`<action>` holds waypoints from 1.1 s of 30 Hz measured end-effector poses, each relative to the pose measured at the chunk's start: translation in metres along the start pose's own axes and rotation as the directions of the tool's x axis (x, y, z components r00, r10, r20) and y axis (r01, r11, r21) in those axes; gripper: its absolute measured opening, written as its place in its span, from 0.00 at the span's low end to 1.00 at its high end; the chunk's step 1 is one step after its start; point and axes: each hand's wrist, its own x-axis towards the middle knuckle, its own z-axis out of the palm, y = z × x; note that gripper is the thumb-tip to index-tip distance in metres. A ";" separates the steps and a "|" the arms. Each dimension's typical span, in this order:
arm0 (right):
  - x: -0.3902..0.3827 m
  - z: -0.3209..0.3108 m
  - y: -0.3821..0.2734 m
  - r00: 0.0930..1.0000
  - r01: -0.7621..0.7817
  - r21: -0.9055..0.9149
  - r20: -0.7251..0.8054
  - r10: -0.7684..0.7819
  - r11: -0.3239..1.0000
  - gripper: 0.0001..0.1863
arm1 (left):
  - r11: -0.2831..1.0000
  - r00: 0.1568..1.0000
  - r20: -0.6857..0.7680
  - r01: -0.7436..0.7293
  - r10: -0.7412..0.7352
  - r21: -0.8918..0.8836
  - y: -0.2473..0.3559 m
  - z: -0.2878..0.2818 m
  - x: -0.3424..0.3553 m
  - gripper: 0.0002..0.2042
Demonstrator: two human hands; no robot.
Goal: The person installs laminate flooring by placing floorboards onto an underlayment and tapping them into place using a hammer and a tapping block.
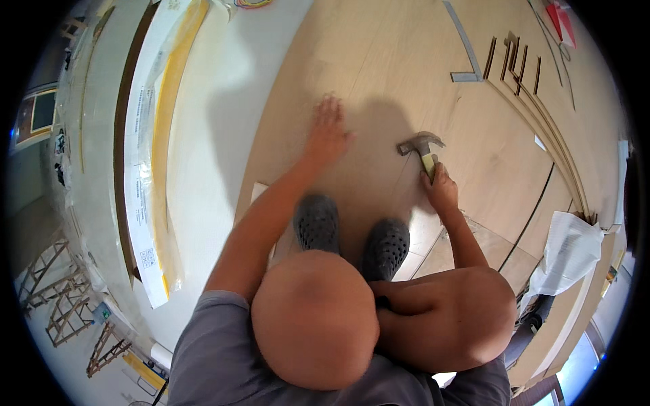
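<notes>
My right hand (441, 191) is wrapped round the yellowish handle of a claw hammer (428, 150), its dark metal head pointing away from me. The hammer is over the wood-look floor planks (379, 51); whether it touches them I cannot tell. Stretched out ahead of me, my left hand (329, 132) has its fingers extended over the planks and holds nothing. It looks slightly blurred, and I cannot make out whether the palm presses on the floor. My dark perforated clogs (317, 223) stand on the planks between my two arms.
Long thin trim strips (542, 128) lie on the right, beside a grey metal square (467, 76). White plastic wrapping (567, 252) covers a cardboard box at the lower right. A long white-and-yellow package (145, 169) lies along the left, with small wooden frames (68, 308) beyond it.
</notes>
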 end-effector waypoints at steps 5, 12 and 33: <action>0.000 0.001 0.004 1.000 0.030 0.059 -0.012 -0.029 0.998 0.32 | 0.762 0.841 0.057 -0.457 0.538 -0.460 0.048 0.016 0.006 0.38; 0.004 -0.022 -0.001 0.980 -0.099 0.080 0.180 0.083 0.992 0.33 | 0.989 0.999 -0.016 0.043 -0.046 -0.139 -0.071 -0.005 -0.001 0.34; 0.185 -0.297 -0.070 0.979 -0.166 -0.050 0.110 0.171 0.985 0.14 | 0.968 0.989 0.103 -0.080 0.107 -0.237 -0.150 -0.044 0.116 0.31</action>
